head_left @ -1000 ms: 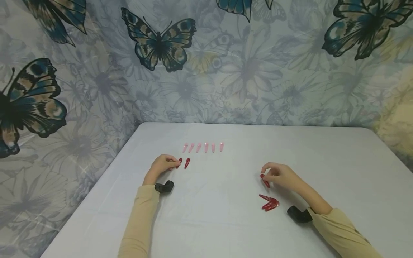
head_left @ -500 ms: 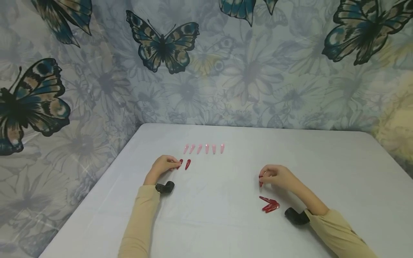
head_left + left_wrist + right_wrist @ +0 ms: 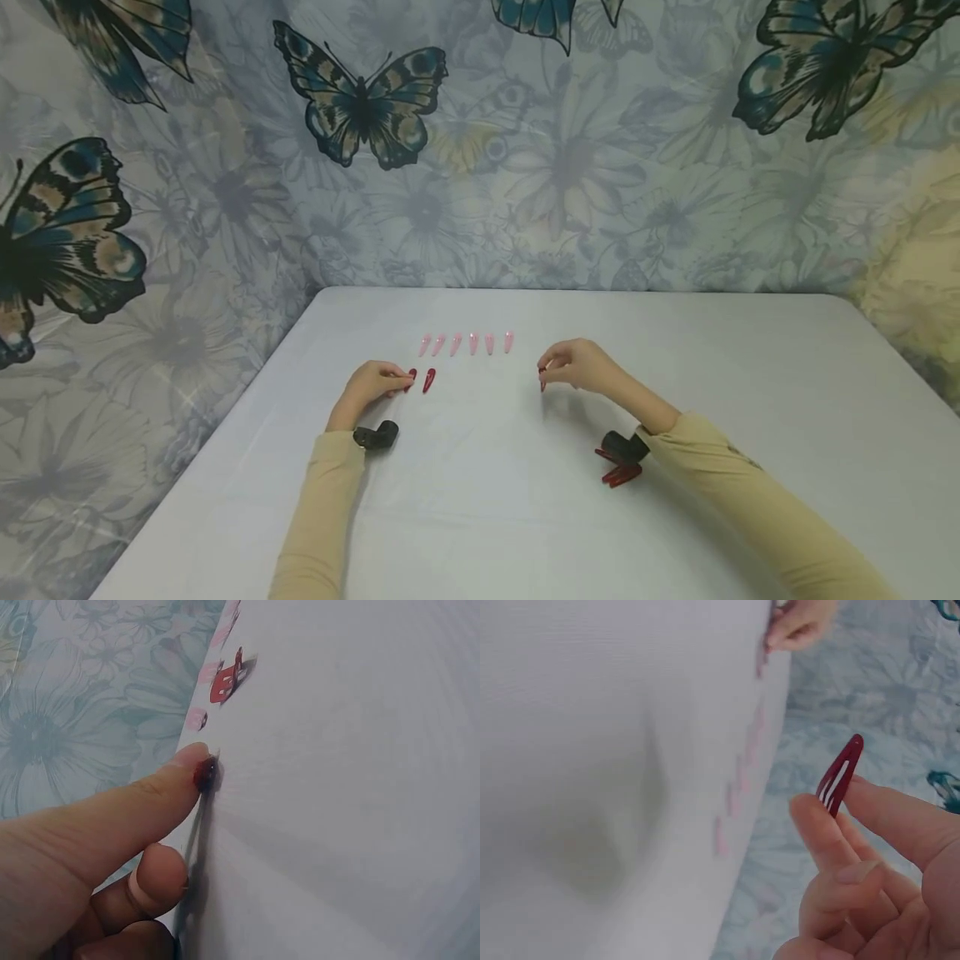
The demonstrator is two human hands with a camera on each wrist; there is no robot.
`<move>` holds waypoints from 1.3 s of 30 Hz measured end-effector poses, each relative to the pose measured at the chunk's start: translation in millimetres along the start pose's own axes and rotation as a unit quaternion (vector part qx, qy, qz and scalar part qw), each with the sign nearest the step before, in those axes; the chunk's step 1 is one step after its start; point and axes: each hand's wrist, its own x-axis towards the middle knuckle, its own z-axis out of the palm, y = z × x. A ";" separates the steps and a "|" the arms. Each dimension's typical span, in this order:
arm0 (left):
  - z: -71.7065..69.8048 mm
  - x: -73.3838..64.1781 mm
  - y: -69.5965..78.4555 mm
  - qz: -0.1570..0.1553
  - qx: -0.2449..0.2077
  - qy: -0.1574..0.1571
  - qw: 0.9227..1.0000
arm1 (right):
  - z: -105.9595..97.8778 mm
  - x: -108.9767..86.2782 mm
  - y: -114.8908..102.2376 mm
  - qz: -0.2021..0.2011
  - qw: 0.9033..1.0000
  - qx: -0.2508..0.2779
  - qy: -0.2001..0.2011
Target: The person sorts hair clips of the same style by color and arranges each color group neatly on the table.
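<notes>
My left hand [image 3: 370, 382] rests at the left of the table, its fingertips pinching a red snap hair clip [image 3: 204, 775] at the tabletop. Just to the right of that one lies a second red hair clip [image 3: 429, 381]. Between thumb and fingers, my right hand [image 3: 582, 365] holds another red snap hair clip [image 3: 841, 776] up off the table, right of the rows. Several pink hair clips [image 3: 473, 343] are lined up behind the red ones. Nearer the front right is a small heap of red hair clips [image 3: 622, 476], partly covered by the right wrist's camera.
A white cloth [image 3: 480, 517] covers the table. Patterned wall fabric with butterflies [image 3: 362, 108] rises behind its far edge and along the left side. Black cameras are strapped to both wrists, the left camera [image 3: 377, 435] low over the cloth.
My right hand has carried its red hair clip from near the heap leftward and away from me. The left hand stays at its clip.
</notes>
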 end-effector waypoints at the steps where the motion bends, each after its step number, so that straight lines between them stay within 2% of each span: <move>1: -0.6 -0.3 0.2 0.000 0.000 0.000 1.000 | 0.4 5.9 -5.2 0.001 1.000 0.008 -0.001; 5: -2.1 -0.9 1.1 0.003 0.003 -0.005 1.000 | 4.8 26.5 -24.7 0.006 0.998 0.057 0.005; 10: -3.4 -1.4 1.7 0.004 0.007 -0.009 1.000 | 22.6 42.4 -39.5 -0.002 0.995 0.097 0.020; 16: -4.4 -1.8 0.7 0.009 0.005 -0.011 1.000 | 46.5 56.1 -44.1 -0.014 0.992 0.122 0.044; 21: -3.3 -1.1 1.1 0.007 0.007 -0.012 1.000 | 61.3 67.8 -45.2 -0.007 0.989 0.139 0.051; 27: -5.0 0.0 -0.3 0.007 0.001 -0.009 1.000 | 78.8 77.4 -50.8 -0.004 0.985 0.161 0.058; 35: -4.3 -0.8 -1.2 0.000 0.003 -0.004 1.000 | 101.1 75.2 -55.1 -0.011 0.971 0.212 0.113; 39: -2.1 -1.1 -0.9 0.004 -0.013 -0.005 1.000 | 108.8 75.0 -52.0 -0.003 0.966 0.221 0.137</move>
